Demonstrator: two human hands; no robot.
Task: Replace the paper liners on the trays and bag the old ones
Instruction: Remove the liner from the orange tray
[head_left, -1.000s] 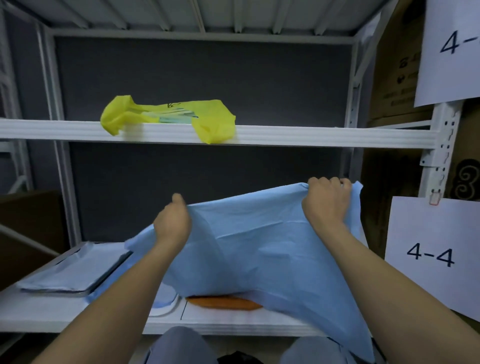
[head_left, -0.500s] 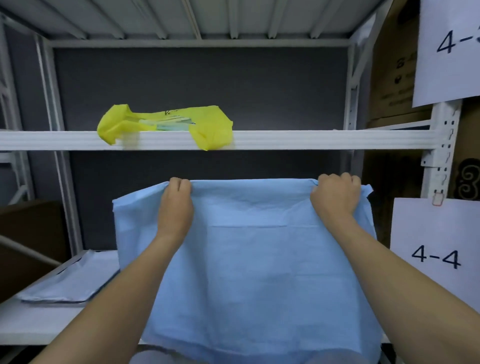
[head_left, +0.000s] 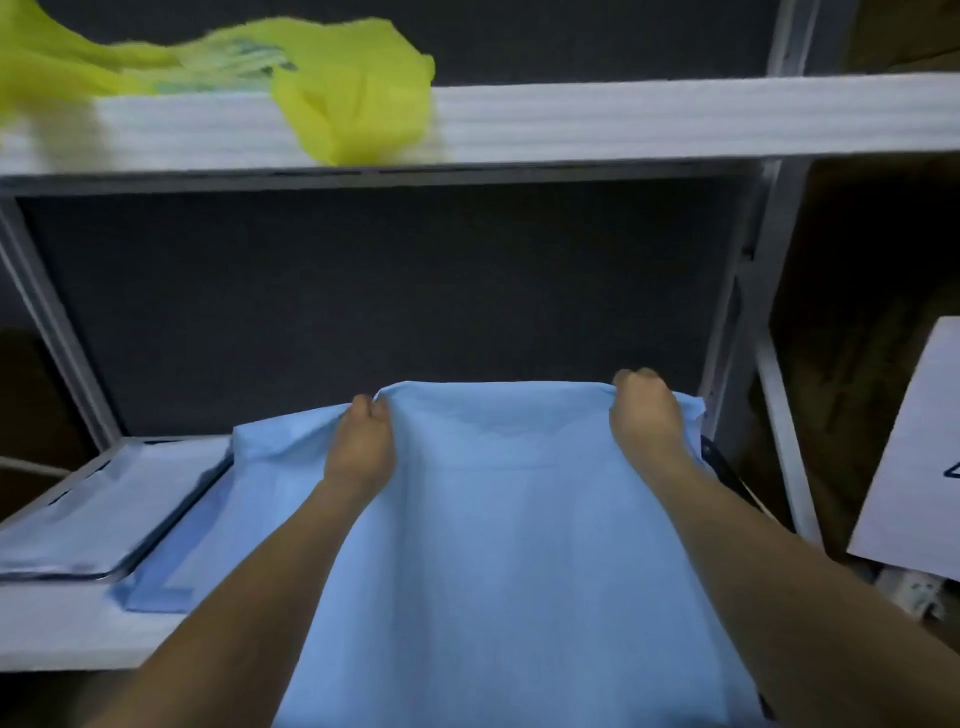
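A large light-blue paper liner (head_left: 498, 530) is spread out in front of me over the lower shelf. My left hand (head_left: 361, 447) grips its far edge left of centre. My right hand (head_left: 644, 415) grips the same edge near the right corner. The sheet drapes down toward me and hides whatever lies under it. On the left of the lower shelf sits a tray (head_left: 124, 564) with a pale liner (head_left: 88, 514) in it. A yellow plastic bag (head_left: 348, 88) lies on the upper shelf, one flap hanging over the edge.
The white upper shelf (head_left: 649, 119) runs across above my hands. A white upright post (head_left: 779, 431) stands close to my right hand. A white paper label (head_left: 914, 452) hangs at the right. The back wall is dark grey.
Both hands have lowered the liner's far edge and carried it toward the back of the lower shelf. The sheet went from held up to draped low. My view dropped and moved closer.
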